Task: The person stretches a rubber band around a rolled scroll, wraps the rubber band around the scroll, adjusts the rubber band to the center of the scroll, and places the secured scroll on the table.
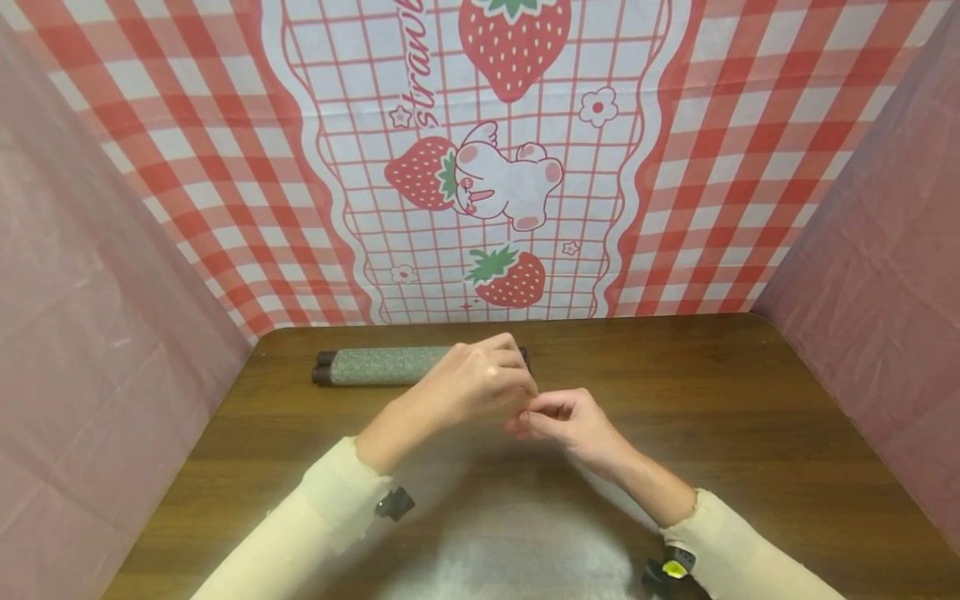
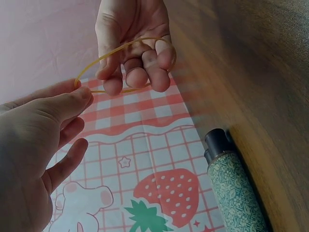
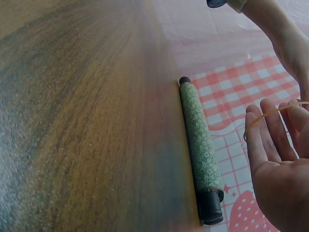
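A thin yellow rubber band (image 2: 112, 50) is stretched between my two hands. My left hand (image 1: 480, 375) pinches one end of it between thumb and forefinger (image 2: 72, 99); its other fingers are apart. The far part of the loop passes around the fingers of my right hand (image 1: 581, 429), whose palm (image 3: 285, 181) shows in the right wrist view. Those fingers look extended and slightly bent inside the loop. Behind my left hand lies a rolled scroll (image 1: 386, 367), green and patterned with dark rod ends, partly hidden by that hand in the head view.
The scroll rests near the back edge of the brown wooden table (image 1: 712, 400). A red-checked cloth with strawberries (image 1: 510, 279) hangs behind the table. Pink cloth (image 1: 90, 333) walls in the left and right sides.
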`<state>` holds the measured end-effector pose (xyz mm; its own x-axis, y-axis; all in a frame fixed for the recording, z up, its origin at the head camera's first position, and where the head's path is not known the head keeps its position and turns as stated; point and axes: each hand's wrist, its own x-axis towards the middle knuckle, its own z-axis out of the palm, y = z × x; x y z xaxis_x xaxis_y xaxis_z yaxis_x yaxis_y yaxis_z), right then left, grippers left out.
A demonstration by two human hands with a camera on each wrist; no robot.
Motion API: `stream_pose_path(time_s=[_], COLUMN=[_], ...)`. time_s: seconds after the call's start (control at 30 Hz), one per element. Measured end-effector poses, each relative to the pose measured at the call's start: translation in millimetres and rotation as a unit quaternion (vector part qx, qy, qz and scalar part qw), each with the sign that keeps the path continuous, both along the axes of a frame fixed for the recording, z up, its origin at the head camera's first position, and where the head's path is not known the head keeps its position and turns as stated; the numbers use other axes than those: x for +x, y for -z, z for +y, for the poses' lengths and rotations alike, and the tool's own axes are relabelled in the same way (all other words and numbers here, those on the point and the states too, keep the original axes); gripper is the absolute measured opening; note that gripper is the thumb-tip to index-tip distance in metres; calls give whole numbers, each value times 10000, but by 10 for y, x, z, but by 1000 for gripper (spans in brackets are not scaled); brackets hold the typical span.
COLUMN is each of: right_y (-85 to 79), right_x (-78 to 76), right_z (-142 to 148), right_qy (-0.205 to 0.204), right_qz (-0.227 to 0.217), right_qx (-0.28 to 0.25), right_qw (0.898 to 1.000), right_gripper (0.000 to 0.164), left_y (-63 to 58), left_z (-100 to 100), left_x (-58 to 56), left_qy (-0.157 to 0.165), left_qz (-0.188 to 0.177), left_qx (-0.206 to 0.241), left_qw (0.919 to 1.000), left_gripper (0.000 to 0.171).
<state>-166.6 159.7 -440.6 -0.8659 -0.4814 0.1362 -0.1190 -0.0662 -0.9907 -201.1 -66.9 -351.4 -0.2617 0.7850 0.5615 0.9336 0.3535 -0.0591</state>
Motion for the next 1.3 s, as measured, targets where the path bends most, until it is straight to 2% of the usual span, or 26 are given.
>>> stream_pose_path(time_s=[0.2, 0.7, 1.0, 1.3], right_y=[2, 10, 54, 98], right_x=[1, 12, 30, 41], right_z=[0, -45, -59, -85], right_qy=[18, -9, -188, -231], right_qz=[-82, -284, -405, -510], right_qx=[32, 148, 215, 402], right_qw=[10000, 9995, 9988, 9976], right_gripper=[35, 40, 36, 34], left_y=[-6, -22, -71, -119], left_z=[9, 32, 33, 48], left_x=[19, 46, 58, 55], left_qy=[102, 172, 282, 280], left_qz=[-95, -18, 278, 337], left_qx=[36, -42, 279, 557], left_qw=[9999, 9998, 9988, 9975], left_gripper=[13, 14, 21, 19])
